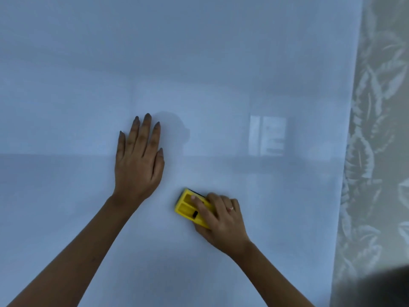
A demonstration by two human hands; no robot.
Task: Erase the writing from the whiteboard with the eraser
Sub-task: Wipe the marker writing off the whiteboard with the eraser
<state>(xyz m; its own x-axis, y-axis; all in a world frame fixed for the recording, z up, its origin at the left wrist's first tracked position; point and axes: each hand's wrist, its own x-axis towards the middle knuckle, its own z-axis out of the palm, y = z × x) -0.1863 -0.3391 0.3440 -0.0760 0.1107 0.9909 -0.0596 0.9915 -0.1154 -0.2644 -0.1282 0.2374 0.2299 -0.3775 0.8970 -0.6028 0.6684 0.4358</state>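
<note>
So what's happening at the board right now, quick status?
Left hand flat on whiteboard, fingers spread. Right hand pressing yellow eraser to board. No writing visible. Nothing in the way.

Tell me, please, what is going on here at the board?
A person is wiping a whiteboard. The right hand grips a yellow eraser pressed against the board low down, while the left hand rests flat on the board, fingers up, above and to the left of it. No writing shows on the board in this view, only faint reflections. Leaf-patterned wallpaper runs down the right edge.
</note>
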